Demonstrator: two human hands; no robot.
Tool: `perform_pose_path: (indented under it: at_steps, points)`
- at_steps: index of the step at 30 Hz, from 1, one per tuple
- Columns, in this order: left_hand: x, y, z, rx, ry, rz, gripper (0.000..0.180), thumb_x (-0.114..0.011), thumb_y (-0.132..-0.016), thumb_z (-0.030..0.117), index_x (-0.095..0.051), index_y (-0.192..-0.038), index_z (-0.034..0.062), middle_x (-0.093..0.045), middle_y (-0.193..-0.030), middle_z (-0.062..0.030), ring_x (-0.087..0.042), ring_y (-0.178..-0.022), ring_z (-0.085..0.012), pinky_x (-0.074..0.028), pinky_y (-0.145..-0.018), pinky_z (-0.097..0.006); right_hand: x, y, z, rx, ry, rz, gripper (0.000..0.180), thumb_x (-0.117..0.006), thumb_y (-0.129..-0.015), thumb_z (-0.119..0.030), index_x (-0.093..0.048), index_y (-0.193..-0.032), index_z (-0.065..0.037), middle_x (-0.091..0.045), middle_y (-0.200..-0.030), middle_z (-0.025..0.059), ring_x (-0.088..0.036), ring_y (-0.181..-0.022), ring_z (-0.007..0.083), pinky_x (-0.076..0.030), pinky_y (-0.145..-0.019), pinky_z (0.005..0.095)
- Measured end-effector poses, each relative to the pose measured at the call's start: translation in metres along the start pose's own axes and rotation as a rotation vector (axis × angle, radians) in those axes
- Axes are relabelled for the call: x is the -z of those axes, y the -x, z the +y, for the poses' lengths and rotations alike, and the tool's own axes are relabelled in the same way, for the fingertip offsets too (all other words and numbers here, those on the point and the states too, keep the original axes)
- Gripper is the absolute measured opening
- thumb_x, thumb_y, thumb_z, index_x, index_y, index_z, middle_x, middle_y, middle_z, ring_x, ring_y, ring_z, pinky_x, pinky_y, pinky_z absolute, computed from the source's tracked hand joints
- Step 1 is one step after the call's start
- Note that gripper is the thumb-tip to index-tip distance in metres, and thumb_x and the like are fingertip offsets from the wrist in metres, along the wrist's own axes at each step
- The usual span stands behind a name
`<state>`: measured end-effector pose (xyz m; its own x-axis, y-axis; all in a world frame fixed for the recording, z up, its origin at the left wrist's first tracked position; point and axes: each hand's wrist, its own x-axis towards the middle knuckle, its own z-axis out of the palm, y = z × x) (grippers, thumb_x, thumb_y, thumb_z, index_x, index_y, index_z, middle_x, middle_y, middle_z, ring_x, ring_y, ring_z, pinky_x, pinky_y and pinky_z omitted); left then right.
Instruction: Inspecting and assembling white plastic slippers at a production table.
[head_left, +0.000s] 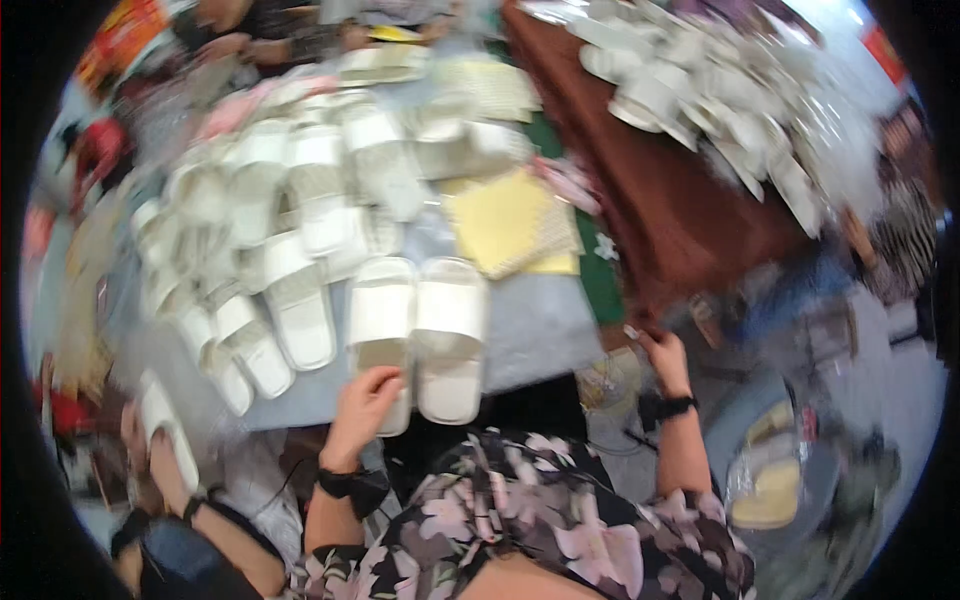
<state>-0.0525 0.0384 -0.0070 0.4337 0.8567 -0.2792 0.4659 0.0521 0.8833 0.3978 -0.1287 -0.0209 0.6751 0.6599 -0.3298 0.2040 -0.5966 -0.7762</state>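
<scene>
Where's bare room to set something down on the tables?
Two patches: the grey tabletop's near right part, between front slipper pair, yellow sheets and green strip; and brown cloth, between green strip and slipper pile. Crowded: the tabletop's left side, packed with white slippers. Left hand is at the pair's left slipper.

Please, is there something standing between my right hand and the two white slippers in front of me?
Nothing visible blocks the way: the line from the right hand to the white slippers crosses the near right corner of the grey table cover. The yellow sheets lie farther back.
</scene>
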Motion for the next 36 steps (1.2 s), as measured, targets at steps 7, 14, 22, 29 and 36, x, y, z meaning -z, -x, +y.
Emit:
perform_pose_path:
  at_steps: [7,14,22,29,36]
  points:
    - [-0.025,-0.008,0.016,-0.176,-0.146,0.018,0.032,-0.061,-0.091,0.027,-0.066,-0.111,0.0025,-0.07,-0.098,-0.0158,-0.068,-0.089,-0.0288,-0.052,-0.079,-0.037,0.053,-0.034,0.123,0.3,-0.001,0.254,0.026,-0.065,-0.089,-0.013,-0.064,-0.097,0.011,-0.068,-0.09,0.0123,-0.059,-0.085,0.018,-0.048,-0.079,0.0332]
    - [-0.028,-0.003,0.025,-0.054,-0.176,0.117,0.045,-0.063,-0.088,0.031,-0.056,-0.123,0.0035,-0.068,-0.093,-0.0171,-0.066,-0.081,-0.034,-0.051,-0.07,-0.042,0.098,-0.05,0.118,0.374,-0.135,0.581,0.036,-0.055,-0.1,-0.016,-0.05,-0.13,0.002,-0.059,-0.12,0.0128,-0.058,-0.101,0.0195,-0.048,-0.087,0.0307]
    - [-0.05,-0.03,0.026,-0.28,-0.579,0.281,0.044,-0.07,-0.083,0.04,-0.056,-0.093,-0.0004,-0.063,-0.075,-0.0205,-0.063,-0.068,-0.039,-0.051,-0.061,-0.047,-0.017,0.049,-0.041,0.732,-0.173,0.345,0.028,-0.051,-0.095,-0.001,-0.054,-0.122,-0.002,-0.056,-0.105,0.0041,-0.053,-0.093,0.0127,-0.045,-0.083,0.0248]
    - [-0.035,-0.022,0.033,-0.163,-0.455,0.276,0.044,-0.068,-0.084,0.04,-0.056,-0.096,0.0,-0.064,-0.088,-0.0226,-0.062,-0.08,-0.0423,-0.05,-0.068,-0.049,-0.102,0.063,-0.085,0.822,0.095,-0.218,0.026,-0.061,-0.083,0.002,-0.06,-0.109,-0.001,-0.062,-0.093,0.0107,-0.06,-0.073,0.0207,-0.049,-0.069,0.031]
    - [-0.044,-0.027,0.02,-0.194,-0.52,0.277,0.044,-0.066,-0.086,0.042,-0.057,-0.096,-0.0007,-0.064,-0.084,-0.021,-0.062,-0.077,-0.0409,-0.05,-0.066,-0.049,-0.139,0.039,-0.074,0.793,0.008,-0.237,0.022,-0.061,-0.087,0.0,-0.062,-0.108,-0.002,-0.062,-0.09,0.0092,-0.058,-0.071,0.0172,-0.048,-0.064,0.0306]
